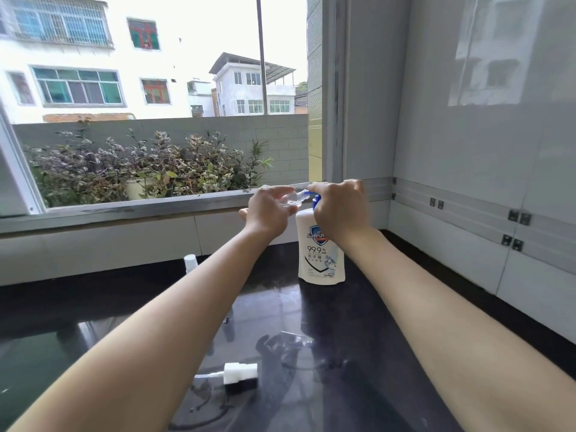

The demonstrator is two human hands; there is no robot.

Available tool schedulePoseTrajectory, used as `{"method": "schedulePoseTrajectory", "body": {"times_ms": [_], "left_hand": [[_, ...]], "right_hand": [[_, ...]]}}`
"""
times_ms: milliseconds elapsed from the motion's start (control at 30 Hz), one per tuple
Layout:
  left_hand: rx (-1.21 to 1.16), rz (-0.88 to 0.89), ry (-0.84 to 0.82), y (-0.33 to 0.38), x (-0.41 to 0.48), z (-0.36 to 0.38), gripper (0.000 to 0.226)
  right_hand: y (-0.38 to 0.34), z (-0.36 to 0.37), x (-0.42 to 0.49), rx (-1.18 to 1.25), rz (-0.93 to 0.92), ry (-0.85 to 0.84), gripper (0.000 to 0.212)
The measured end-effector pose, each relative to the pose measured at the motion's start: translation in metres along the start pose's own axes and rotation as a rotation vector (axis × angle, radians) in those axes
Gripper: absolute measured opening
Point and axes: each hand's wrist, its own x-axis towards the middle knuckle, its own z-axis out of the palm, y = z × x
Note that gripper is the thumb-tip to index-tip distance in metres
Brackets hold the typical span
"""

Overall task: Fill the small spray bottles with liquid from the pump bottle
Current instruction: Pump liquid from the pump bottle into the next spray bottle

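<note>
Sprayer head on black countertop

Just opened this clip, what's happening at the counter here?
A person is filling a small clear bottle from the white pump bottle on the black counter. The left hand holds it tilted, mouth at the blue nozzle; the right hand curls over the pump head. A detached spray head lies nearer the camera.

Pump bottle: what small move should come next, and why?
Probably the right hand should press the pump down: it sits atop the pump bottle, and the left hand holds the small bottle, mouth at the blue spout.
</note>
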Motion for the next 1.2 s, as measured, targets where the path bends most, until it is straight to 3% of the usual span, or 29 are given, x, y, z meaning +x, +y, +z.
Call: {"method": "schedulePoseTrajectory", "body": {"times_ms": [533,733,933,1067,1200], "left_hand": [[-0.097,-0.014,0.009,0.004,0.001,0.0,0.041],[-0.088,-0.006,-0.018,-0.003,0.0,0.001,0.041],[-0.064,-0.007,0.012,0.007,0.001,-0.003,0.041],[-0.083,-0.001,0.012,0.0,0.004,-0.001,0.04],[-0.092,-0.007,0.01,-0.002,0.002,0.0,0.041]], "right_hand": [[-0.003,-0.009,0.026,-0.062,-0.028,-0.06,0.03],[0.0,0.002,0.006,-0.084,-0.017,-0.011,0.034],[-0.004,-0.013,0.031,-0.087,-0.045,-0.097,0.031],[0.003,-0.001,0.014,-0.049,-0.04,-0.006,0.035],[0.002,0.0,0.015,-0.051,-0.05,-0.031,0.035]]}}
